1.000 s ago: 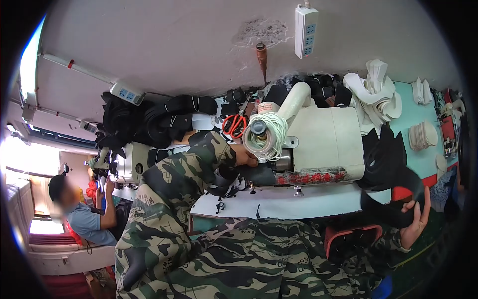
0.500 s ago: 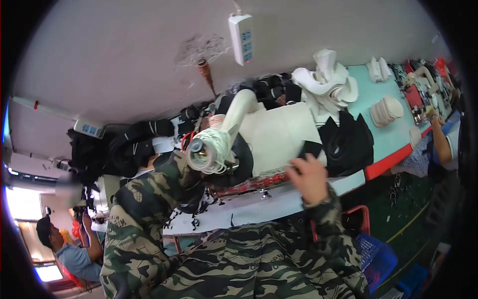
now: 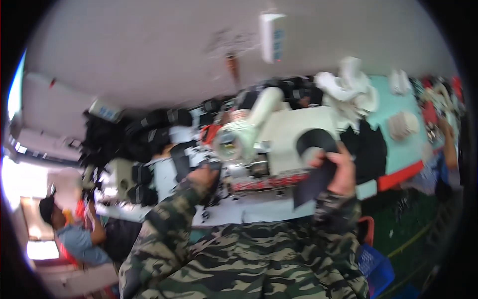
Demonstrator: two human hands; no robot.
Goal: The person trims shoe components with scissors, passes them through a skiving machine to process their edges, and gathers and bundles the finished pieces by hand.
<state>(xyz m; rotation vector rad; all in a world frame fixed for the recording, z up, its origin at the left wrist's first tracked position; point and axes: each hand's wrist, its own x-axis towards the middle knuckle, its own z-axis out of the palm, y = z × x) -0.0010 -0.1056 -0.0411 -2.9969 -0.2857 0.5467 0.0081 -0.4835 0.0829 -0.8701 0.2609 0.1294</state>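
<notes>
My right hand (image 3: 341,172) grips a curved black piece of sheet material (image 3: 318,139), fingers and thumb closed on its inner edge. One end of that piece hangs down past the front edge of the worktop. Left of the pale sewing machine (image 3: 264,112), my left hand (image 3: 201,176) is closed, with something dark at its fingers that blur hides. Another black cut piece (image 3: 181,162) lies just beyond it. The machine's pale flat bed cover (image 3: 294,129) extends behind my right hand.
Stacked black pieces (image 3: 362,152) lie right of the machine, with white shaped pieces (image 3: 348,92) behind. Black bundles (image 3: 149,127) line the wall on the left. A blue basket (image 3: 376,269) stands low at right. One person (image 3: 82,239) works at far left, another's arm (image 3: 449,147) at far right.
My left hand has come out from behind the machine head to its left side. My right hand now holds up the curved black piece. The view has shifted, so the scene sits further right.
</notes>
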